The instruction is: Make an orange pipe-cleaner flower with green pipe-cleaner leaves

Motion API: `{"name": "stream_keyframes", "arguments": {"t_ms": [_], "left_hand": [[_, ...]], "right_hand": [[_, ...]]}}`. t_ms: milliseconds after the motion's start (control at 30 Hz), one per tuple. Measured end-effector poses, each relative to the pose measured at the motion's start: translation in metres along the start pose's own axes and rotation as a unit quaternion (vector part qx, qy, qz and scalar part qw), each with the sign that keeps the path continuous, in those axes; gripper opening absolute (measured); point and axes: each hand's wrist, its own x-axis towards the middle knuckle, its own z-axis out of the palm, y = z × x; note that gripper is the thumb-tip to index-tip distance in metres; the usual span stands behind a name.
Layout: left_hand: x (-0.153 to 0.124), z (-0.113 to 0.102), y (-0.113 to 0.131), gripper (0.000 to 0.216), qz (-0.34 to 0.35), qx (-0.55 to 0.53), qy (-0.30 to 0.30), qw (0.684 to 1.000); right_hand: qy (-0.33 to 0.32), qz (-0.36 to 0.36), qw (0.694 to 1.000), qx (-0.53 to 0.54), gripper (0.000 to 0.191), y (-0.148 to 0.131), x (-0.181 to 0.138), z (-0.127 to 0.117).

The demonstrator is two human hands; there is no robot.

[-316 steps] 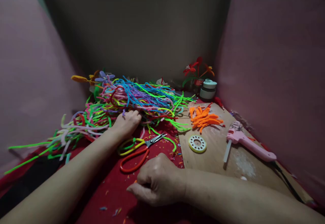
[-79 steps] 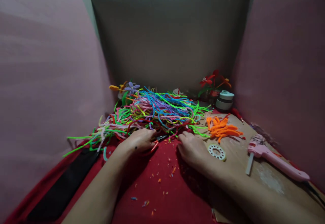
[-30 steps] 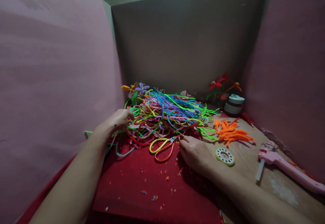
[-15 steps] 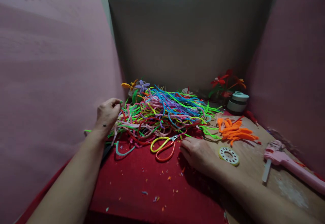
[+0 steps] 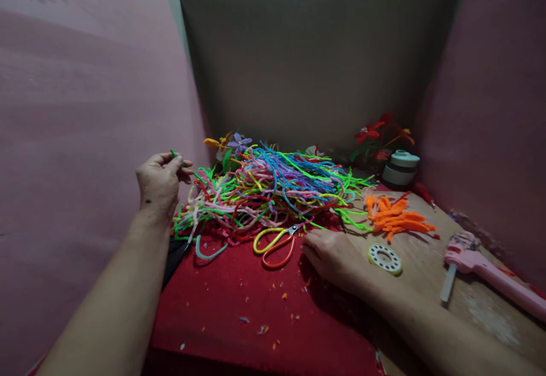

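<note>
A large tangled heap of multicoloured fuzzy craft stems (image 5: pixel 290 177) lies at the centre of a tabletop covered in red cloth (image 5: pixel 222 308); directions are clock positions around that heap. At nine o'clock, the person's left hand (image 5: pixel 160 180) is raised just beside the heap, its grip pinching a fuzzy green stem (image 5: pixel 173 153) between thumb and fingers, one tip poking up above the hand. At five o'clock, the right hand (image 5: pixel 328 253) rests low with fingers curled inward; whether its grip holds anything cannot be told.

Scissors with one yellow and one red loop handle (image 5: pixel 278 254) lie at six o'clock, near the right hand's fingertips. A loose, curved pale-blue stem (image 5: pixel 209 255) sits between seven and eight o'clock.

A flat brown wooden board (image 5: pixel 420 268) spreads from three to five o'clock. On it are a cluster of bright orange fuzzy pieces (image 5: pixel 394 217), a round white-and-yellow disc with a ring of holes (image 5: pixel 385 259) and, farthest out at four o'clock, a pink glue gun (image 5: pixel 478 265). A pale-green and dark round container (image 5: pixel 401 169) stands at three o'clock; red fuzzy flowers (image 5: pixel 370 132) rise at two.
</note>
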Motion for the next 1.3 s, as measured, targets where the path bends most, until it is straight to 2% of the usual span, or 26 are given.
{"name": "stream_keyframes", "arguments": {"t_ms": [200,333,600,667,733,800,867,900,967,1033,1100,1167,1200,1300], "left_hand": [[-0.017,0.013,0.01,0.014,0.018,0.058,-0.053,0.997],[-0.026,0.016,0.012,0.017,-0.006,0.13,-0.159,0.979],[-0.016,0.006,-0.023,0.03,-0.076,0.259,-0.239,0.933],[-0.016,0.003,-0.026,0.039,-0.077,0.266,-0.234,0.932],[-0.02,0.001,-0.022,0.044,-0.047,0.258,-0.199,0.944],[-0.026,-0.001,-0.012,0.041,-0.007,0.252,-0.144,0.957],[-0.031,-0.004,-0.002,0.03,0.009,0.262,-0.131,0.956],[-0.033,-0.006,0.002,0.025,0.013,0.274,-0.156,0.949],[-0.036,-0.009,0.004,0.019,0.03,0.308,-0.251,0.917],[-0.038,-0.013,0.001,0.018,0.068,0.358,-0.365,0.857],[-0.04,-0.014,-0.007,0.018,0.12,0.424,-0.425,0.79],[-0.041,-0.015,-0.015,0.019,0.161,0.494,-0.413,0.748],[-0.04,-0.015,-0.018,0.02,0.174,0.518,-0.393,0.74],[-0.036,-0.015,-0.022,0.02,0.178,0.519,-0.361,0.754]], "right_hand": [[-0.008,-0.003,1.0,0.003,0.022,-0.001,0.001,-0.001],[-0.01,-0.002,1.0,0.006,0.022,0.0,0.001,-0.001],[-0.001,-0.004,1.0,0.01,0.021,0.0,0.0,0.0],[0.001,-0.006,1.0,0.009,0.021,0.0,0.0,0.0],[0.002,-0.008,1.0,0.008,0.021,0.0,0.0,0.0],[-0.001,-0.007,1.0,0.009,0.02,-0.001,0.0,-0.001],[-0.004,-0.004,1.0,0.013,0.02,-0.001,-0.001,-0.002],[-0.003,-0.003,1.0,0.015,0.021,-0.001,-0.001,-0.002],[0.003,-0.004,1.0,0.022,0.021,0.0,0.0,-0.001],[0.01,-0.005,1.0,0.028,0.021,0.0,0.0,0.001],[0.015,-0.007,0.999,0.033,0.021,0.0,0.001,0.001],[0.017,-0.009,0.999,0.034,0.021,0.0,0.0,0.001],[0.017,-0.009,0.999,0.034,0.021,0.0,0.0,0.0],[0.014,-0.006,0.999,0.029,0.021,0.0,-0.001,0.0]]}}
